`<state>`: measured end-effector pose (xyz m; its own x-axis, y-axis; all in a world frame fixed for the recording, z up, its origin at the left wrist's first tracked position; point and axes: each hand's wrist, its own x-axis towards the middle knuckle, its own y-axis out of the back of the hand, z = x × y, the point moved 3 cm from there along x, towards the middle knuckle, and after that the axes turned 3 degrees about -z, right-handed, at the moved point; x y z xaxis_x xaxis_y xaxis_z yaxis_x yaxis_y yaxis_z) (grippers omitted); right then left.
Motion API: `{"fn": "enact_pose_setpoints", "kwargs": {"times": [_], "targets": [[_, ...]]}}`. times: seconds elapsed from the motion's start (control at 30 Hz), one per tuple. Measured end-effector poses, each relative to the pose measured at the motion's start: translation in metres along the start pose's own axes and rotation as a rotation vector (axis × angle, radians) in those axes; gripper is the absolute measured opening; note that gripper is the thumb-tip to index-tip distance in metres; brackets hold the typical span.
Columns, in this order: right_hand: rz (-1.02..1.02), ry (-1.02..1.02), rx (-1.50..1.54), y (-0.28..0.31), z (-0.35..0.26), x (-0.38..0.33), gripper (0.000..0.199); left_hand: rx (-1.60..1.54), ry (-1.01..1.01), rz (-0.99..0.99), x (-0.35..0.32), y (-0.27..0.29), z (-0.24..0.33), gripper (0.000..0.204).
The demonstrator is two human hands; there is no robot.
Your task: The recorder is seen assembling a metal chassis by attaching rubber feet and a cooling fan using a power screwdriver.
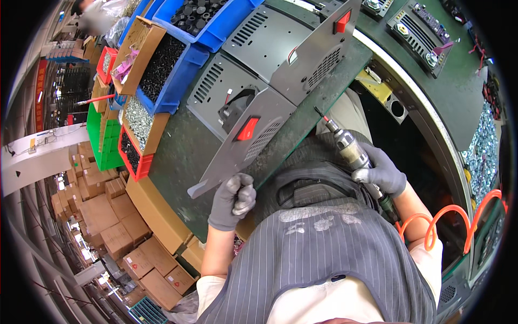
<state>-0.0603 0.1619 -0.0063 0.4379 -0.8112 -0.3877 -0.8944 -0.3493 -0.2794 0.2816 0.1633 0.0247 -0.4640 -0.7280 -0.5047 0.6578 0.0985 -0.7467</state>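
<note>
My right hand (383, 171), in a grey glove, is wrapped round a pneumatic screwdriver (352, 151) with a thin bit pointing up and left. An orange coiled air hose (449, 209) runs from its rear end. My left hand (233, 200), gloved too, has its fingers curled together; whatever they may hold is hidden. It is beside the lower end of a grey bent metal panel (222, 157) with a red rocker switch (248, 129), slots and a round vent. A black fan (237, 108) sits behind that switch. A second such panel (291, 73), with its own red switch (342, 21), stands beyond.
Blue bins (183, 75) of black parts stand at the far left of the dark green bench (175, 164). Cardboard trays, a red bin (141, 166) and a green crate (102, 137) flank them. Metal assemblies (415, 40) lie at right. Stacked cartons (116, 232) fill the lower left.
</note>
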Motion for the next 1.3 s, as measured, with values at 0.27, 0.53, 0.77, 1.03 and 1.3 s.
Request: {"fn": "enact_pose_setpoints", "kwargs": {"times": [0.27,0.53,0.77,1.03,1.3], "targets": [[-0.101,-0.139,0.021,-0.028,-0.022,-0.032,0.084,0.618,-0.123,-0.034,0.049,-0.051,-0.031,0.037],[-0.142,-0.084,-0.127,-0.053,-0.033,-0.043,0.08,0.18,-0.084,-0.13,0.084,-0.078,-0.037,0.034],[-0.141,-0.099,-0.086,-0.055,-0.029,-0.041,0.076,0.258,-0.109,-0.057,0.08,-0.075,-0.036,0.031],[-0.172,-0.101,-0.155,-0.056,-0.043,-0.035,0.08,0.71,-0.231,-0.093,0.065,-0.072,-0.026,0.038],[-0.085,0.011,-0.107,-0.044,-0.072,-0.021,0.089,1.884,-0.211,0.271,0.01,-0.033,0.04,0.029]]}}
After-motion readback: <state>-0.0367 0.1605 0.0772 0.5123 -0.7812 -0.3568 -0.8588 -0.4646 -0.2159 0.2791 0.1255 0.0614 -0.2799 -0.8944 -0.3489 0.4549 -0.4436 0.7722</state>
